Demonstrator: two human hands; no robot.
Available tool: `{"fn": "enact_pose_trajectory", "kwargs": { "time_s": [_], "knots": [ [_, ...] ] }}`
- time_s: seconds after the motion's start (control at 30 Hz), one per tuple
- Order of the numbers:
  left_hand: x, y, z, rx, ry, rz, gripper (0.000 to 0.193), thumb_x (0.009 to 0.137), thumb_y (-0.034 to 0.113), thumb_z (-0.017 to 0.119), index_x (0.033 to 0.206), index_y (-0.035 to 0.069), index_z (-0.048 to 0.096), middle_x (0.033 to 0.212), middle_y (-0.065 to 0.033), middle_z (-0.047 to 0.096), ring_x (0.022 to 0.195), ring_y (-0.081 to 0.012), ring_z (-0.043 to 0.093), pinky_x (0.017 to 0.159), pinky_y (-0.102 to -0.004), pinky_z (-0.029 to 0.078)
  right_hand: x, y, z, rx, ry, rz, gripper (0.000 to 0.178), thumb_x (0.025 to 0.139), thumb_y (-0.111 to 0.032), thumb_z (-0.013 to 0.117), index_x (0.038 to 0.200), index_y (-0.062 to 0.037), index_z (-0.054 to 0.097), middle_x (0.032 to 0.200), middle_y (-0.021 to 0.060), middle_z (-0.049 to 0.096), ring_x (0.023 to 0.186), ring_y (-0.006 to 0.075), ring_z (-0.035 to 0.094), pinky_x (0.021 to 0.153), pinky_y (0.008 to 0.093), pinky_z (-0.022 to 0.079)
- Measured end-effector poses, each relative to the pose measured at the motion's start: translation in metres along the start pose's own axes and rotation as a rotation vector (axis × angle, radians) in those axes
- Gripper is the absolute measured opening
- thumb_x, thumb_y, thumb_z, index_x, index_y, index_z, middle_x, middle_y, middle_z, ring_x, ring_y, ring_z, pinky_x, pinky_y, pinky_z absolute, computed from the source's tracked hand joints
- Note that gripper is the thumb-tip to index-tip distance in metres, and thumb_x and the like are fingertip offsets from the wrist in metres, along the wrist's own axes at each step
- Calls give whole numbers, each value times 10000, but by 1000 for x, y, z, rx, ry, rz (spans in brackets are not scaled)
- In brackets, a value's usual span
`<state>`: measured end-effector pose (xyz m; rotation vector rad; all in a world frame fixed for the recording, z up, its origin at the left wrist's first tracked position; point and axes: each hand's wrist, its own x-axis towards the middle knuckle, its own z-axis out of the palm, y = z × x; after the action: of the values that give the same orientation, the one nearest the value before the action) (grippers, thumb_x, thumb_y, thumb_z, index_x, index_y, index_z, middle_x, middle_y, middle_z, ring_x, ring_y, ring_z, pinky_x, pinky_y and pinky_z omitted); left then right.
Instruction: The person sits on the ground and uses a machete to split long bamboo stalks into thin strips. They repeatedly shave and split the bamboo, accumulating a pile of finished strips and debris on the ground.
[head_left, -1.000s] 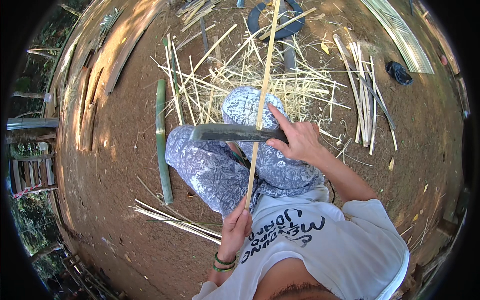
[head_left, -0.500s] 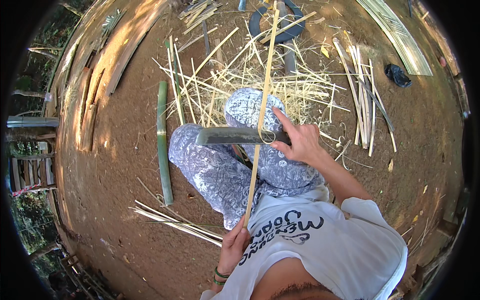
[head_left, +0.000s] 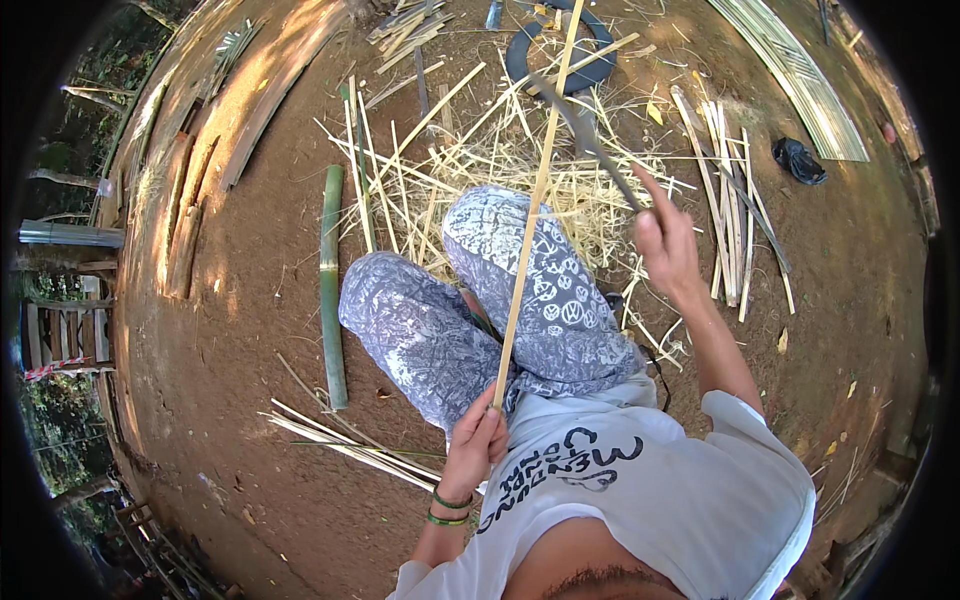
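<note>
My left hand (head_left: 474, 448) is closed round the near end of a long, pale bamboo strip (head_left: 527, 240). The strip runs away from me across my right thigh, over the pile of shavings. In my right hand (head_left: 668, 245) is a machete (head_left: 592, 142), out to the right of the strip and apart from it. Its dark blade points away and to the left, slightly blurred; the handle is mostly hidden by my fingers, with the index finger stretched along it. A pale curl of shaving (head_left: 560, 213) shows beside the strip above my knee.
Bamboo shavings (head_left: 480, 150) lie heaped beyond my knees, with a black ring (head_left: 518, 60) behind them. A green bamboo pole (head_left: 331, 290) and thin strips (head_left: 345, 440) lie left. On the right are more strips (head_left: 735, 210), a blade among them, and a black plastic bag (head_left: 799, 160).
My right hand has lifted the machete off the strip and swung it away to the right, its blade now pointing forward. My left hand has moved slightly forward with the strip.
</note>
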<state>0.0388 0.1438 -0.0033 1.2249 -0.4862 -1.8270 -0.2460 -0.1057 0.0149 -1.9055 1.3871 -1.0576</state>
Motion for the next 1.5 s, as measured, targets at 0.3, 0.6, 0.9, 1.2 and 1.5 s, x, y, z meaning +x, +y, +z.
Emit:
{"fn": "enact_pose_trajectory", "kwargs": {
  "time_s": [0.3,0.6,0.9,1.2,1.5],
  "knots": [
    [76,41,50,-208,-27,32,473,1083,165,385,1552,185,319,726,47,321,531,-32,268,446,-179,225,-32,-40,61,-377,-424,-141,913,892,-629,578,1543,-59,286,488,148,531,454,375,575,500,489,467],
    [51,21,26,-27,0,21,486,1082,147,384,1561,152,300,714,48,313,537,-35,277,457,-184,237,-12,-15,63,-390,-330,-233,865,931,-616,534,1504,-1,333,477,150,528,449,370,586,494,481,488],
    [2,-3,-19,12,11,-34,382,1020,139,438,1389,44,412,835,-95,556,630,-152,521,620,-330,547,-8,-7,72,-415,-313,-297,893,929,-630,525,1536,-20,287,466,127,504,429,342,563,474,474,459],
    [111,77,40,180,1,164,234,1048,177,497,1241,45,521,811,-26,571,565,-48,485,513,-215,455,-8,-22,76,-374,-388,-221,894,913,-652,522,1552,-70,292,536,159,555,482,370,590,511,485,481],
    [115,71,61,406,69,406,267,1062,185,484,1230,39,631,638,98,393,507,22,309,425,-177,248,5,-23,59,-393,-229,-266,891,900,-689,508,1537,-92,331,440,129,478,392,358,533,402,479,406]
  ]
}}
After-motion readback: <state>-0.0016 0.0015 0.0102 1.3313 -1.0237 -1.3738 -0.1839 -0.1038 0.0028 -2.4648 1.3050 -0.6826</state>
